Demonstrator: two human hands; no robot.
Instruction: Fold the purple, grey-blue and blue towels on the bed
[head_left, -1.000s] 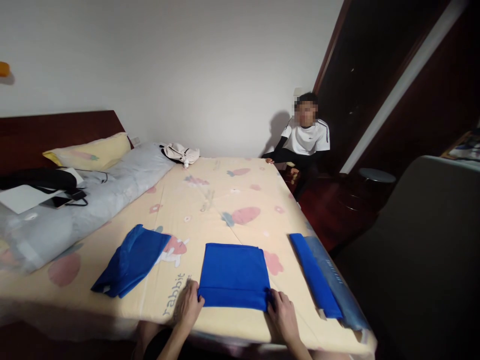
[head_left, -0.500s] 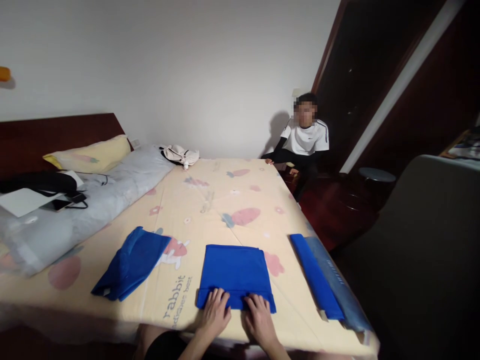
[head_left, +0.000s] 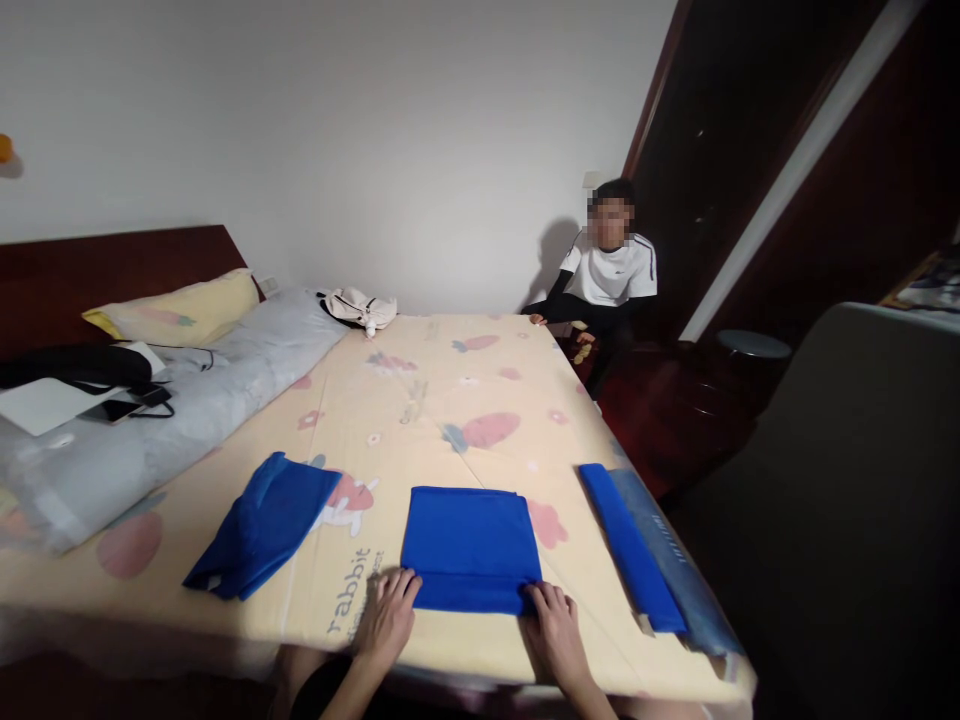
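One dark headboard (head_left: 112, 270) is standing along the bed's (head_left: 420, 455) L edge, w/ a yellow pillow (head_left: 214, 300) lying nr it. A grey quilt (head_left: 255, 365) is running down that same side, carrying a white flat item (head_left: 45, 400) & a phone (head_left: 120, 410). A pale bag (head_left: 367, 306) is sitting at the quilt's far end, nr the bed's far edge. A rumpled blue cloth (head_left: 262, 530) is lying toward the near edge, L of centre.

Next, L hand (head_left: 388, 615) is touching the near-L corner of the folded blue cloth (head_left: 472, 540), fingers bending close together; can't tell if it's pinching. That cloth is lying flat nr the middle of the bed's near edge, a band showing along its near side. R hand (head_left: 556, 625) is touching its near-R corner, fingers curling; pinch unclear too.

Another person (head_left: 609, 275) is sitting by the far-R corner. A narrow blue bundle (head_left: 630, 550) is lying along the R edge, toward the near-R corner, w/ a denim bundle (head_left: 671, 570) lying alongside, outer side. A round stool (head_left: 754, 344) is standing off the R edge.
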